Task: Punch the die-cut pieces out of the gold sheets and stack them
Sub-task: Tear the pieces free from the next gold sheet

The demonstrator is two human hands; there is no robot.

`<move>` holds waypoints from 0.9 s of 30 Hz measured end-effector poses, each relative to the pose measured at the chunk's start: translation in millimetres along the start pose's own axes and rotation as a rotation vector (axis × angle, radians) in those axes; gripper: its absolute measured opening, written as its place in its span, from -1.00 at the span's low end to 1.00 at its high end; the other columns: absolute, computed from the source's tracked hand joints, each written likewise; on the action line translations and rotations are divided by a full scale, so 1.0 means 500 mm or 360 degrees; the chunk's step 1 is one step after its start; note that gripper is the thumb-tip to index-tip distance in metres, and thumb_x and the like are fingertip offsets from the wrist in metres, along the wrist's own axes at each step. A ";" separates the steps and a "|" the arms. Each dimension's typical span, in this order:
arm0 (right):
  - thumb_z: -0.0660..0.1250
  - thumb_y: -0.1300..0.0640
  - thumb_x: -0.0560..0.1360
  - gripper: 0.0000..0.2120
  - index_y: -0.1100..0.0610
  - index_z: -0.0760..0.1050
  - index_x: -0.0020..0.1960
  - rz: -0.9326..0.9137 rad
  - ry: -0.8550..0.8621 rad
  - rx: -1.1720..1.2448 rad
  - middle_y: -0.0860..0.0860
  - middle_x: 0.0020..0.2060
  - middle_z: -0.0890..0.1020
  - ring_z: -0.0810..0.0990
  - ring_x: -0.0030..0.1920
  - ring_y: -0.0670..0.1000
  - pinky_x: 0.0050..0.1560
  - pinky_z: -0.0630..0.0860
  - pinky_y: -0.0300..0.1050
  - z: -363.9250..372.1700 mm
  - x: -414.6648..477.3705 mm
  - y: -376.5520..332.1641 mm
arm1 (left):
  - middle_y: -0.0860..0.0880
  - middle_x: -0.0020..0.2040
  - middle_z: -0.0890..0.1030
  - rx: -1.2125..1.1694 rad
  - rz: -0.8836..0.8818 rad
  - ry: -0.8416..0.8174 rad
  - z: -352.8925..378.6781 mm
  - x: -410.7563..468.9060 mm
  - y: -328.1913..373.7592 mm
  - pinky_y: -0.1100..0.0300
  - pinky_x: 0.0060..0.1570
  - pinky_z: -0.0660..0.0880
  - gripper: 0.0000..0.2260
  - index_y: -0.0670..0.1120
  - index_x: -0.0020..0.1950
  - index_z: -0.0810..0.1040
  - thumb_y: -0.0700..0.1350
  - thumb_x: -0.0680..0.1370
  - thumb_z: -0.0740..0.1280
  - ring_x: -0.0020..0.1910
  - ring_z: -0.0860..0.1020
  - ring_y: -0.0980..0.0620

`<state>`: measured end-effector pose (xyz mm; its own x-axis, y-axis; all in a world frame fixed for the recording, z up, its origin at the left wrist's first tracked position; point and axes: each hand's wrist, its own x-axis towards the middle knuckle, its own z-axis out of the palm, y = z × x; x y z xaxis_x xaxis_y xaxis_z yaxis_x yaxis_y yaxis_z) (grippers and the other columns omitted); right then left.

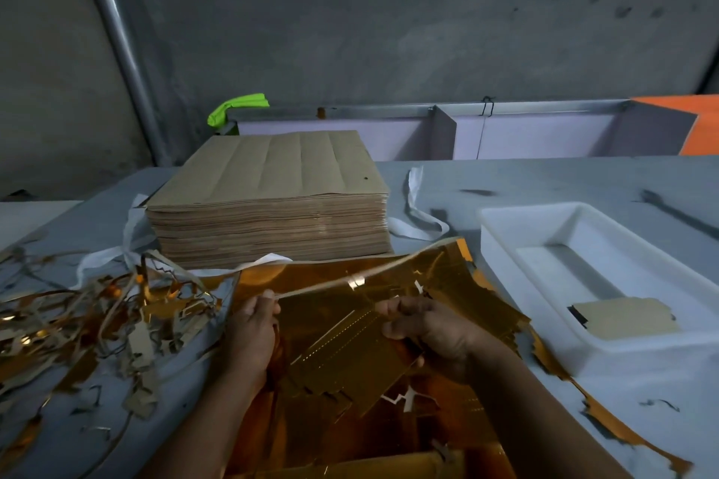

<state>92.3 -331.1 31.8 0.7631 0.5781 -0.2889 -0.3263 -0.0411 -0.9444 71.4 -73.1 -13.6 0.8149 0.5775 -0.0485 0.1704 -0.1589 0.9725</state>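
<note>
A gold die-cut sheet (342,276) lies in front of me, its far edge lifted off the table. My left hand (253,327) pinches the sheet's raised edge between thumb and fingers. My right hand (432,331) grips a gold die-cut piece (346,354) with perforated lines, partly pulled free of the sheet. More gold sheet material (350,451) lies underneath near the bottom edge. A tall stack of sheets (268,202), brown back side up, stands behind. A small stack of punched pieces (626,317) rests in a white tray (513,237) to the right.
A heap of gold and brown scrap strips (97,319) covers the grey table (525,179) at the left. White strapping (416,206) curls round the tall stack. Torn gold scraps (622,436) trail at the lower right. A partition with a green cloth (237,107) stands behind.
</note>
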 end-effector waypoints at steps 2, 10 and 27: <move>0.29 0.34 0.54 -0.66 0.23 0.43 0.31 -0.0027 -0.0016 0.0015 0.04 -0.27 0.61 0.47 -0.42 -0.03 -0.55 0.31 -0.27 -0.004 -0.014 0.004 | -0.07 -0.07 0.58 0.0008 0.0001 0.0025 0.001 0.000 0.001 -0.01 0.00 0.45 -0.67 -0.02 -0.05 0.54 0.16 0.65 0.12 -0.05 0.54 -0.06; 0.32 0.24 0.55 -0.92 0.11 0.56 0.02 -0.0196 0.0172 0.0146 0.11 -0.07 0.68 0.67 -0.10 0.09 -0.23 0.58 -0.05 -0.004 -0.050 0.019 | -0.12 0.00 0.60 -0.0112 -0.0074 0.0105 0.010 -0.008 0.014 -0.11 0.06 0.46 -0.69 -0.03 -0.03 0.55 0.13 0.65 0.12 -0.02 0.55 -0.12; 0.31 0.10 0.59 -0.89 0.15 0.46 -0.01 -0.0262 0.0713 0.0378 0.12 -0.12 0.62 0.62 -0.17 0.10 -0.31 0.59 -0.06 0.022 -0.077 0.027 | -0.06 0.39 0.41 0.0293 0.0544 -0.0161 0.030 -0.084 0.156 -0.12 0.21 0.43 -0.52 0.09 0.44 0.35 0.29 0.61 0.06 0.28 0.43 -0.06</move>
<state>52.3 -344.7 31.9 0.9614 0.1546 -0.2276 -0.2597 0.2365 -0.9363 58.9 -121.8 60.8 0.8908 0.3860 0.2397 -0.0310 -0.4746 0.8797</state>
